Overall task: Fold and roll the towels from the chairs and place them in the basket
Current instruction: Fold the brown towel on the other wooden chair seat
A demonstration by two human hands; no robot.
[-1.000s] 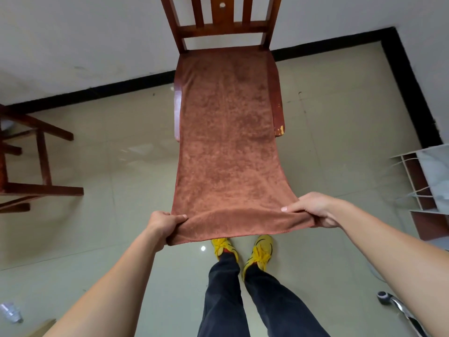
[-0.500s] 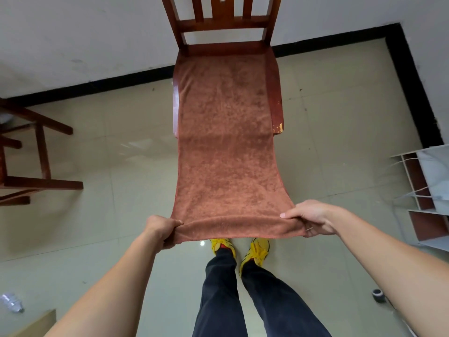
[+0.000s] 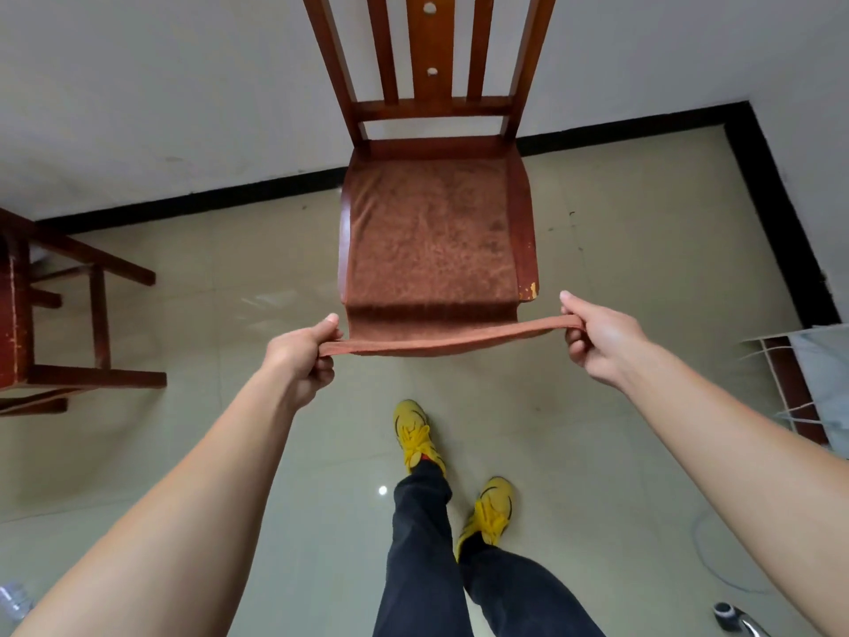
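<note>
Towel [image 3: 427, 236], rust-brown and fuzzy, lies spread across the seat of the wooden chair [image 3: 432, 108] in front of me, covering nearly the whole seat. Its near end drops off the front edge and comes up to my hands as a thin, taut band just in front of the seat. My left hand [image 3: 301, 356] pinches the left end of that band, thumb on top and fingers curled underneath. My right hand [image 3: 597, 340] pinches the right end the same way, thumb [image 3: 569, 303] lying along the top. Both arms reach forward, hands well apart, the band sagging slightly between them.

The chair stands against a pale wall with a black skirting strip [image 3: 183, 202]; its middle back slat has two small pale round spots, and the front right corner of the seat frame shows a chipped patch [image 3: 528, 289]. A second dark wooden chair [image 3: 55, 291] stands at the left. My yellow shoes [image 3: 413, 429] and dark trousers [image 3: 422, 544] are below on the glossy beige tile floor [image 3: 229, 452]; the shoe markings are too small to read. A white wire rack [image 3: 790, 383] sits at the right edge, a clear plastic bottle [image 3: 14, 599] lies at the lower left, its label unreadable
</note>
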